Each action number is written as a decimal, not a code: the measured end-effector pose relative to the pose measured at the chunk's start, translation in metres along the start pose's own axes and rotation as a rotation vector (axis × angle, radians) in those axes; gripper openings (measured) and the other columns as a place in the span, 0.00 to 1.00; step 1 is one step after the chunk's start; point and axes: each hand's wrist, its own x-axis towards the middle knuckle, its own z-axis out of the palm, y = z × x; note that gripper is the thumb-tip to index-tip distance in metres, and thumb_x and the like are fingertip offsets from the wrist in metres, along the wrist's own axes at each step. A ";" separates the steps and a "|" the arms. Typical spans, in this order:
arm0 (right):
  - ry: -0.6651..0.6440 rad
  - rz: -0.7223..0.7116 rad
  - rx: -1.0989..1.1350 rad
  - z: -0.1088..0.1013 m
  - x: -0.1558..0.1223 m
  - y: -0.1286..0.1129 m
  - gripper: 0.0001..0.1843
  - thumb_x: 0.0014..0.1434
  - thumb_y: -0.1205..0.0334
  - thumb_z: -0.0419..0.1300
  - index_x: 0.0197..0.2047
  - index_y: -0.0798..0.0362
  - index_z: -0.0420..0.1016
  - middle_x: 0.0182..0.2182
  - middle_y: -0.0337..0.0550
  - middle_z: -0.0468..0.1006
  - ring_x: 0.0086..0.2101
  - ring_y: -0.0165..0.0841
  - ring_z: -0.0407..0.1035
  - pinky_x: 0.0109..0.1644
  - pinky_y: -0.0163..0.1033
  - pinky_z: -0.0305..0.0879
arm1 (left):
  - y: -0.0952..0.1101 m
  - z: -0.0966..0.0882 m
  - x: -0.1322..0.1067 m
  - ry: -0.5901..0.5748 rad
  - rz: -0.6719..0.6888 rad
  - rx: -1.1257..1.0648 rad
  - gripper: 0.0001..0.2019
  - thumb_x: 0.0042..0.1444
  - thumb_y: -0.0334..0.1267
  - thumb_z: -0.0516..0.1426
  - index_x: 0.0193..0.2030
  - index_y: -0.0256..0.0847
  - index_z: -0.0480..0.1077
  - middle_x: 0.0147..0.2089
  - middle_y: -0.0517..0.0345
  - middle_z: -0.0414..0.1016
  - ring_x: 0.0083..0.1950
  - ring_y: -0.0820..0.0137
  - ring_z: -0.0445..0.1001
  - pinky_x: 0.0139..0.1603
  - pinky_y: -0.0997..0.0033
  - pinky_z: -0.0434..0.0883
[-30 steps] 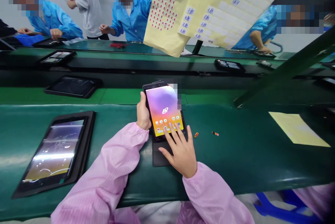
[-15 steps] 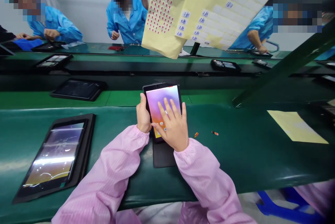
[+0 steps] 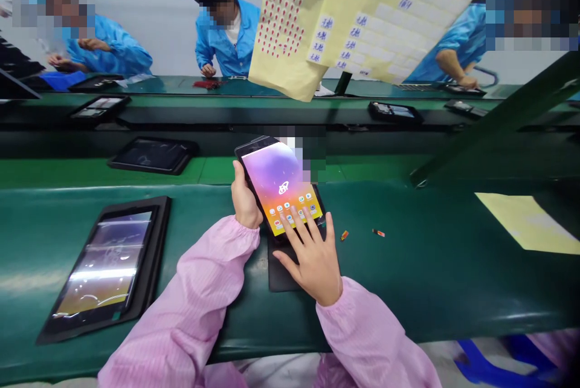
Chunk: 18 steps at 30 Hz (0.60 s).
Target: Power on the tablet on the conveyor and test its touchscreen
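A tablet (image 3: 267, 173) with a lit home screen, purple to orange, is tilted up in front of me. Along its left edge, my left hand (image 3: 247, 199) grips it with the thumb at the side. My right hand (image 3: 312, 252) is spread, its fingertips over the lower icons; whether they press the glass I cannot tell. Below the tablet, a dark flat pad (image 3: 283, 270) lies on the green bench mat. Two small orange-tipped pieces, one nearer (image 3: 345, 236) and one farther (image 3: 379, 232), rest right of my right hand.
Another lit tablet (image 3: 106, 261) lies on a black pad at left. A dark tablet (image 3: 151, 154) sits farther back. Yellow paper (image 3: 528, 222) lies at right, and marked sheets (image 3: 290, 25) hang overhead. A green post (image 3: 493, 116) slants at right. People in blue work across the bench.
My right hand has slid down toward the lower edge of the tablet, uncovering the logo and icons. The tablet has tilted counterclockwise in my left hand.
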 end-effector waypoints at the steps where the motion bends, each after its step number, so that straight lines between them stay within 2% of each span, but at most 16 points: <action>1: 0.001 -0.002 0.000 -0.001 -0.001 0.000 0.33 0.67 0.45 0.50 0.69 0.53 0.57 0.66 0.49 0.60 0.65 0.46 0.53 0.70 0.62 0.27 | 0.001 0.001 -0.001 0.005 0.014 -0.017 0.31 0.55 0.65 0.53 0.44 0.36 0.76 0.45 0.48 0.80 0.47 0.59 0.79 0.48 0.64 0.74; 10: 0.095 -0.013 0.009 -0.010 -0.004 -0.003 0.29 0.67 0.47 0.51 0.64 0.54 0.65 0.63 0.50 0.66 0.64 0.45 0.58 0.71 0.62 0.29 | 0.010 0.009 -0.011 -0.031 0.061 -0.061 0.29 0.57 0.64 0.52 0.44 0.38 0.77 0.42 0.50 0.81 0.49 0.59 0.79 0.52 0.62 0.73; 14: 0.268 -0.009 0.071 -0.021 0.000 0.000 0.23 0.68 0.53 0.51 0.60 0.55 0.69 0.58 0.52 0.73 0.59 0.44 0.65 0.71 0.61 0.36 | 0.012 0.012 -0.016 -0.002 0.124 -0.086 0.28 0.59 0.62 0.51 0.45 0.39 0.76 0.46 0.51 0.80 0.52 0.60 0.77 0.53 0.63 0.73; 18: 0.464 0.137 0.090 -0.036 0.027 -0.005 0.26 0.69 0.56 0.47 0.68 0.51 0.60 0.59 0.52 0.72 0.59 0.45 0.66 0.69 0.61 0.44 | 0.016 0.017 -0.026 0.084 0.282 -0.047 0.29 0.60 0.63 0.48 0.47 0.41 0.75 0.48 0.52 0.79 0.55 0.60 0.75 0.54 0.66 0.72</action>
